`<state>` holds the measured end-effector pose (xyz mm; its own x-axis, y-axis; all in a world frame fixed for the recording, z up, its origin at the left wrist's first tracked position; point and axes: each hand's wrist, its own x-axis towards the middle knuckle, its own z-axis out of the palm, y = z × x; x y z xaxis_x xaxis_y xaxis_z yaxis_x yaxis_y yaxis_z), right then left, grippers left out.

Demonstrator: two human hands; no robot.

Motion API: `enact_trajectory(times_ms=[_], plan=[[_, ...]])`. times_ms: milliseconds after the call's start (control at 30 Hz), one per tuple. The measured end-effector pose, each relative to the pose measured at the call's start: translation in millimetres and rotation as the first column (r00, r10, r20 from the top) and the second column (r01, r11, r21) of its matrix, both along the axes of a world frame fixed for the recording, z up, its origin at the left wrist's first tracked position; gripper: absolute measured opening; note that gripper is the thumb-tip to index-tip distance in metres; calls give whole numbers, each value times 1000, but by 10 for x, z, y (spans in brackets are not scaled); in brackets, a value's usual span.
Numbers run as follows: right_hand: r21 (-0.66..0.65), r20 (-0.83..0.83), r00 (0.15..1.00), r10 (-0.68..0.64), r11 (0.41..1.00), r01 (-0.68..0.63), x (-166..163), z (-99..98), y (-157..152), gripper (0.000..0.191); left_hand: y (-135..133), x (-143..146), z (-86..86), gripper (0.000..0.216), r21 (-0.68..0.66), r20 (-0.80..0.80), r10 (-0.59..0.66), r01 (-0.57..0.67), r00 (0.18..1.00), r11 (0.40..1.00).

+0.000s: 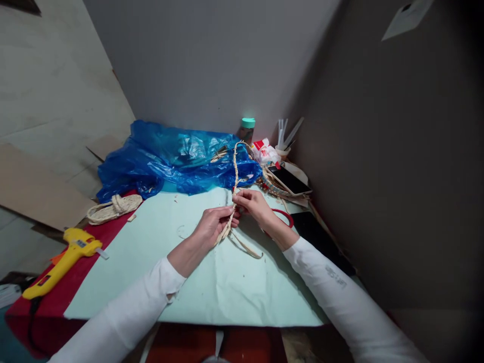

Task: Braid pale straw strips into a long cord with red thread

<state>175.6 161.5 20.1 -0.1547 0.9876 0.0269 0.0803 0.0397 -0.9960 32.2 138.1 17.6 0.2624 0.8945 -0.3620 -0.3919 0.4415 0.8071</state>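
Between my hands runs a braided straw cord (236,169), pale tan, its braided length reaching up toward the blue bag and bending over at the top. Loose flat strands (245,247) spread out below. My left hand (216,226) is closed on the cord where the braid meets the strands. Just above it, my right hand (254,202) pinches the braid between thumb and fingers. Partly behind my right wrist lies a red ring-shaped thing (284,218), perhaps a tape roll.
A crumpled blue plastic bag (170,156) lies along the back. At left are a coiled straw bundle (115,208) and a yellow glue gun (62,262). A phone (290,179), a jar with a teal lid (247,130) and a cup of glue sticks (283,149) stand or lie back right. Pale paper (234,297) covers the table.
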Motion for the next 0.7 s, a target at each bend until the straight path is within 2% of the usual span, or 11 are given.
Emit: enact_trajectory(times_ms=[233, 533, 700], plan=[[28, -4, 1000, 18, 999, -18, 30, -65, 56, 33, 10, 29, -71, 5, 26, -13, 42, -42, 999, 999], [36, -35, 997, -75, 996, 76, 10, -81, 57, 28, -32, 31, -30, 1, 47, 1, -23, 23, 1000, 999], [-27, 25, 999, 33, 999, -32, 116, 30, -19, 23, -5, -36, -110, 8, 94, 13, -33, 31, 999, 995]])
